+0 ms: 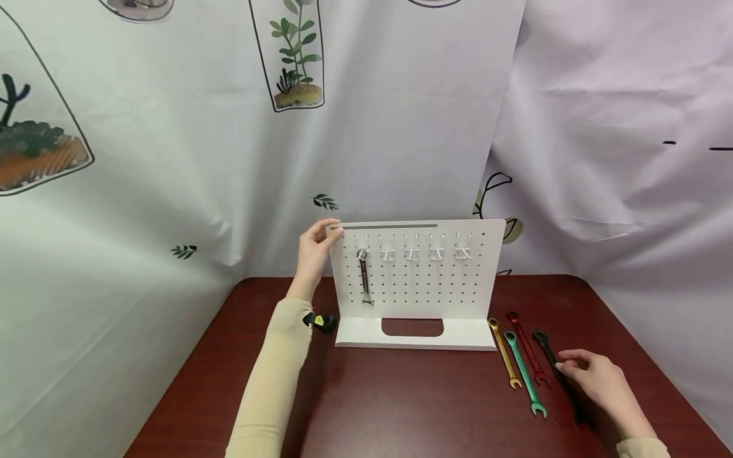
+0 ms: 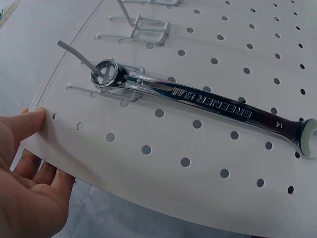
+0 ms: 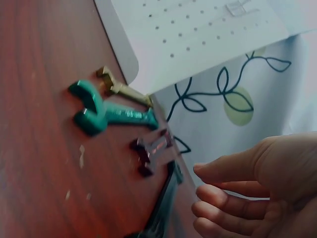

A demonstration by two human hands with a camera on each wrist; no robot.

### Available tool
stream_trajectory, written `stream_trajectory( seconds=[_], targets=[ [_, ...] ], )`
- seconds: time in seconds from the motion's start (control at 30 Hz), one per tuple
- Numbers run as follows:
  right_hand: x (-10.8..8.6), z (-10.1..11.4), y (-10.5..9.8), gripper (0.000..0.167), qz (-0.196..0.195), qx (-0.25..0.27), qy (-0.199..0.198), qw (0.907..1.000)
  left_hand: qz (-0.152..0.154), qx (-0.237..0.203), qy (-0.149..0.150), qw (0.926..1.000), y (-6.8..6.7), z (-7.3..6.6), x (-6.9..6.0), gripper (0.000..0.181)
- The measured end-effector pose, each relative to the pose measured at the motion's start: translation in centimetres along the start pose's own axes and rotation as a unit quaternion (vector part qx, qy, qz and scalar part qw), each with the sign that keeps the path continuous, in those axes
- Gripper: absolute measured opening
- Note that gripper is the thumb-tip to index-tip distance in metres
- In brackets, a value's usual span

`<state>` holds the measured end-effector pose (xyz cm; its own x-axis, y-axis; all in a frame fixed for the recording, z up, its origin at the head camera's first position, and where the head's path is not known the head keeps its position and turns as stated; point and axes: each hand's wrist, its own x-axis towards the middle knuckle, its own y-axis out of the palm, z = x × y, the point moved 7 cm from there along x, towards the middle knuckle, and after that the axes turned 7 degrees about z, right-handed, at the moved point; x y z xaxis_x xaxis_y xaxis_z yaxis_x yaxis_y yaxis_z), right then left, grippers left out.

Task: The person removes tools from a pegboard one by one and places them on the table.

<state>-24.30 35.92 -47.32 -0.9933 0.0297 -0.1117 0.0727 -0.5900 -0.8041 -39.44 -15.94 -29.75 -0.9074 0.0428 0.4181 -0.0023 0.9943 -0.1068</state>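
Note:
My left hand (image 1: 311,261) holds the upper left corner of a white pegboard (image 1: 424,289), thumb on the front face and fingers behind the edge, as the left wrist view shows. A silver combination wrench (image 2: 213,103) hangs by its ring end from the leftmost hook. On the right, my right hand (image 1: 600,383) is close beside a black wrench (image 1: 546,350), its fingers loosely bent and nothing between them. Left of the black wrench lie a red wrench (image 1: 528,348), a green wrench (image 1: 523,372) and a gold wrench (image 1: 504,353).
Several white hooks (image 1: 437,253) without tools line the upper pegboard. The board's foot (image 1: 357,334) stands on a dark red table (image 1: 412,401). Behind hangs a pale patterned curtain (image 1: 401,140). A black strap device (image 1: 323,322) sits at my left wrist.

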Motion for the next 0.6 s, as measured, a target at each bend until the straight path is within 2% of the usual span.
stream_trajectory(
  seconds=[0.27, 0.6],
  targets=[
    [0.9, 2.8, -0.2, 0.036, -0.028, -0.010, -0.045, 0.9986, -0.001, -0.003, 0.000, 1.0000, 0.0, 0.1, 0.0, 0.031],
    [2.0, 6.3, 0.1, 0.033, -0.036, 0.004, -0.081, 0.9961, -0.002, 0.005, 0.000, 1.0000, 0.0, 0.1, 0.0, 0.029]
  ],
)
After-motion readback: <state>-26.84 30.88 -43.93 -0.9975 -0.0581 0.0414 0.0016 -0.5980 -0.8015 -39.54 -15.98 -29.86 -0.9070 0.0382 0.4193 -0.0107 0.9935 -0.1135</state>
